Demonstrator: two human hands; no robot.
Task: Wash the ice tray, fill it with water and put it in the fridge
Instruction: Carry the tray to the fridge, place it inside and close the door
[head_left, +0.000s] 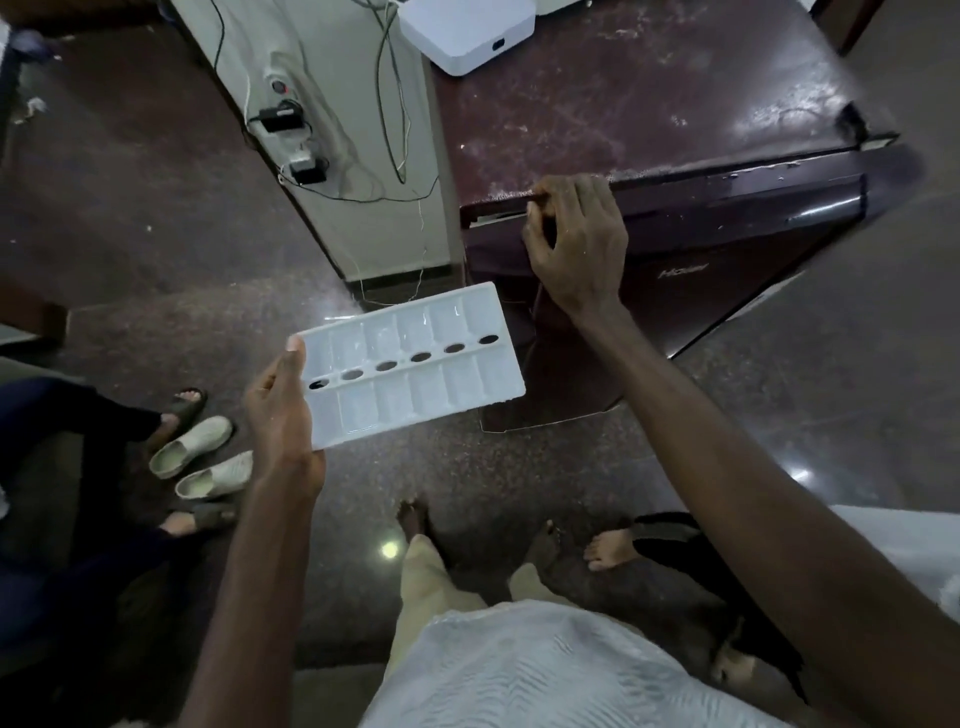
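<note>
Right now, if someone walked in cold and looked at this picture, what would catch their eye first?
Probably the white ice tray, held level by its short end in the left hand at the centre of the view. Next, the right hand gripping the top edge of the dark maroon fridge door, upper right. After that, the white box sitting on the fridge's top.

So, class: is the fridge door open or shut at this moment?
Barely open, if at all. The right hand grips the fridge door at its top edge, where only a thin gap shows; no interior visible.
</note>
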